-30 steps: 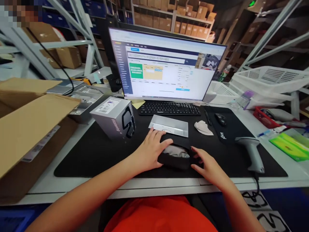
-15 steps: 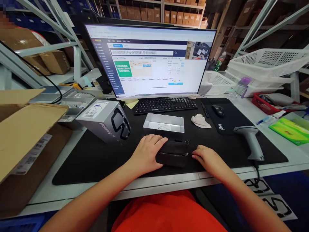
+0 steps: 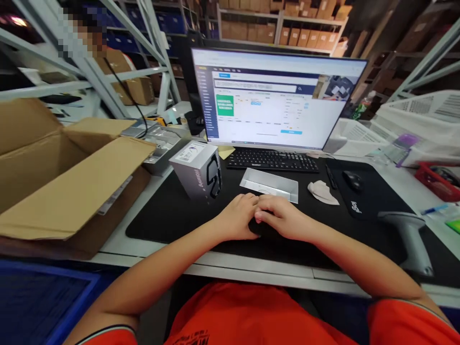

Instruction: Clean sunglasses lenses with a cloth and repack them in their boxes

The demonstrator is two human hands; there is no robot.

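Note:
A black zip case lies on the desk mat in front of me, mostly covered by my hands. My left hand is wrapped round its left end. Right against it, my right hand is closed over the top of the case, thumb and fingers pinched together. Exactly which part the right fingers grip is hidden. Just beyond the hands sits a shallow white box tray. To the left stands a grey product box printed with black goggles or glasses.
An open cardboard carton is at the left. A monitor and keyboard stand behind. At the right are a crumpled tissue, mouse, barcode scanner and white baskets. Another person is behind the rack.
My right hand has moved from the right end of the case leftward along it to meet my left hand. My view has turned left, showing more of the carton.

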